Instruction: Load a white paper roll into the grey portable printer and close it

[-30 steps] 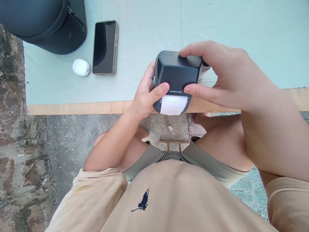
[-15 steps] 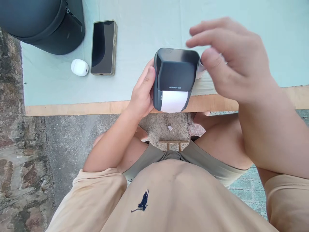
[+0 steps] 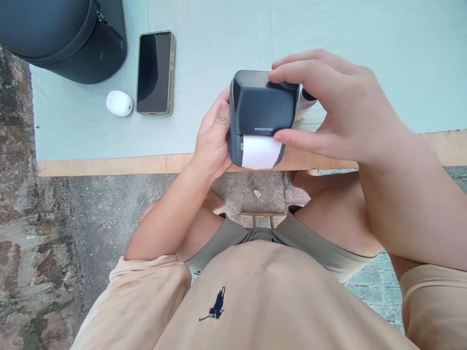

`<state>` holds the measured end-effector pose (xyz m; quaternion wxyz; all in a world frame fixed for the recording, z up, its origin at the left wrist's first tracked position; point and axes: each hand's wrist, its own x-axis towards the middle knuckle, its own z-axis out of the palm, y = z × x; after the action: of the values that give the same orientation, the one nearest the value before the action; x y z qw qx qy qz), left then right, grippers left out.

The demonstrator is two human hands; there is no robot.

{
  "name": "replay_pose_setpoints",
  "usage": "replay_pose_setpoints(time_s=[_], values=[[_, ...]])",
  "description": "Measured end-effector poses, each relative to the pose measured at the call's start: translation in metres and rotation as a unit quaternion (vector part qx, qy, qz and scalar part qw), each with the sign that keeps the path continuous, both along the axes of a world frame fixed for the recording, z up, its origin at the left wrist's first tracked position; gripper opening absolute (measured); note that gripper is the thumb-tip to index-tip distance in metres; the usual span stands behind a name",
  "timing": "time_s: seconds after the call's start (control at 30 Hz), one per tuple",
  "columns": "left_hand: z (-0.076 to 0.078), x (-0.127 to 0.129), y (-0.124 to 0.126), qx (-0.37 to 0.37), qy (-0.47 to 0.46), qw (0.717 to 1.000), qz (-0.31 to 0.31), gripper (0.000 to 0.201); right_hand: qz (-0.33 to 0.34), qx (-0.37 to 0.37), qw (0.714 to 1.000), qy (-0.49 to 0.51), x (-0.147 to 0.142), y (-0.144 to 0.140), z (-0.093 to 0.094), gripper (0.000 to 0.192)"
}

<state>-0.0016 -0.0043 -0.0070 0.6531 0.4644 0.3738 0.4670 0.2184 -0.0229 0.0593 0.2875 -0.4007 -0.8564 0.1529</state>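
Printer (image 3: pixel 264 104) holding paper (image 3: pixel 260 151), both hands gripping.

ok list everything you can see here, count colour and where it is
label printer: 1, dark grey, held at the table's near edge
paper: 1 strip, white, sticking out of the printer's front
phone: 1, dark screen, gold edge, face up on the cloth, left of the printer
small oval case: 1, white, just left of the phone
round zipped case: 1, dark, far left corner
cloth: 1, pale green, covering the table
table: 1, wooden edge showing
left hand: grips the printer's left side
right hand: fingers on top, thumb at the front
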Motion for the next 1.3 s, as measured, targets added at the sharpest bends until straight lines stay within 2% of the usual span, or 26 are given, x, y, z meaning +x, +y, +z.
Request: replay_pose_setpoints(time_s=[0.17,0.23,0.3,0.37,0.43,0.5,0.57,0.63,0.73,0.83,0.9,1.03,1.2,1.3], values=[[-0.001,-0.001,0.001,-0.013,0.017,1.0,-0.009,0.051,-0.015,-0.002,1.0,-0.003,0.004,-0.002,0.0,0.053],[0.0,-0.002,0.001,-0.017,0.002,1.0,-0.023,0.056,-0.023,-0.004,1.0,-0.01,0.003,-0.003,0.001,0.049],[0.002,-0.002,0.001,-0.024,-0.04,0.998,-0.05,0.058,-0.048,0.051,0.998,-0.003,0.002,-0.004,0.003,0.038],[0.004,-0.001,0.0,-0.038,-0.08,0.993,-0.073,0.048,-0.09,0.135,0.987,0.003,0.0,-0.005,0.005,0.029],[0.005,-0.001,-0.001,-0.044,-0.09,0.992,-0.082,0.035,-0.153,0.172,0.973,-0.001,-0.003,-0.007,0.008,0.025],[0.005,-0.001,-0.002,-0.039,-0.078,0.993,-0.081,0.032,-0.222,0.14,0.965,0.015,-0.006,-0.009,0.01,0.025],[0.004,-0.001,-0.003,-0.033,-0.066,0.994,-0.081,0.04,-0.252,0.087,0.961,0.071,-0.01,-0.011,0.01,0.023],[0.003,-0.001,-0.002,-0.027,-0.059,0.995,-0.076,0.052,-0.239,0.065,0.959,0.141,-0.015,-0.012,0.01,0.019],[0.002,-0.001,-0.001,-0.021,-0.051,0.996,-0.069,0.053,-0.206,0.07,0.962,0.163,-0.018,-0.01,0.009,0.015],[0.002,-0.002,0.0,-0.019,-0.041,0.997,-0.067,0.048,-0.199,0.068,0.972,0.102,-0.018,-0.004,0.006,0.01],[0.001,-0.002,0.0,-0.016,-0.048,0.996,-0.073,0.049,-0.196,0.075,0.977,0.025,-0.019,-0.001,0.002,0.009],[-0.001,-0.003,0.0,-0.011,-0.071,0.994,-0.083,0.053,-0.197,0.066,0.97,-0.123,-0.025,0.007,-0.007,0.013],[0.0,-0.004,-0.001,-0.025,-0.067,0.994,-0.08,0.049,-0.173,0.062,0.964,-0.192,-0.028,0.018,-0.012,0.015],[0.0,-0.004,-0.002,-0.023,-0.057,0.995,-0.079,0.058,-0.163,0.071,0.967,-0.182,-0.029,0.013,-0.003,0.018]])
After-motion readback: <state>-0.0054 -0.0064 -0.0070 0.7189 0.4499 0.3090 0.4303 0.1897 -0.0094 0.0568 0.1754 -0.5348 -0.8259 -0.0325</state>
